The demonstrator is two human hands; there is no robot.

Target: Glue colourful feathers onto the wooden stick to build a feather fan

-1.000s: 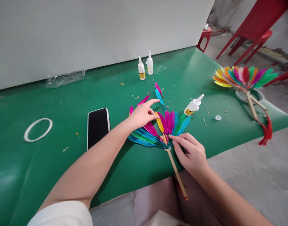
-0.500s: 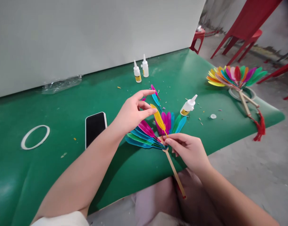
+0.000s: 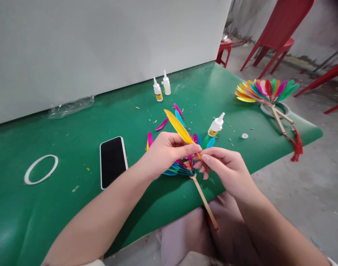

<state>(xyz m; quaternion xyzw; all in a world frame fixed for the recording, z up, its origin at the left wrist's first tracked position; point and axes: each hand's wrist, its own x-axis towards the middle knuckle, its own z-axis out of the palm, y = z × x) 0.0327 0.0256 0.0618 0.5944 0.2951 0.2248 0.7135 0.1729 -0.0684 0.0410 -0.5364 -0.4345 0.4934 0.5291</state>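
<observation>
A yellow feather (image 3: 178,125) slants up to the left above a feather fan (image 3: 180,170) of blue, green and magenta feathers. My left hand (image 3: 169,151) pinches the feather near its lower end. The fingertips of my right hand (image 3: 223,164) are closed on the quill just beside it. Both hands partly hide the fan, whose wooden handle (image 3: 204,201) points down past the table's front edge. Loose magenta (image 3: 161,124) and blue (image 3: 179,118) feathers lie behind my left hand. A white glue bottle (image 3: 216,126) leans to the right behind the fan.
Two glue bottles (image 3: 158,90) (image 3: 166,84) stand farther back on the green table (image 3: 75,147). A phone (image 3: 113,162) and a white ring (image 3: 27,173) lie left. At the right is a finished-looking feather fan (image 3: 268,90) with a red tassel (image 3: 297,146). Red chairs (image 3: 282,26) stand beyond.
My left hand has come down from above the yellow feather and closed on its lower part. The feather is now lifted higher and tilted further left. The view has shifted slightly.
</observation>
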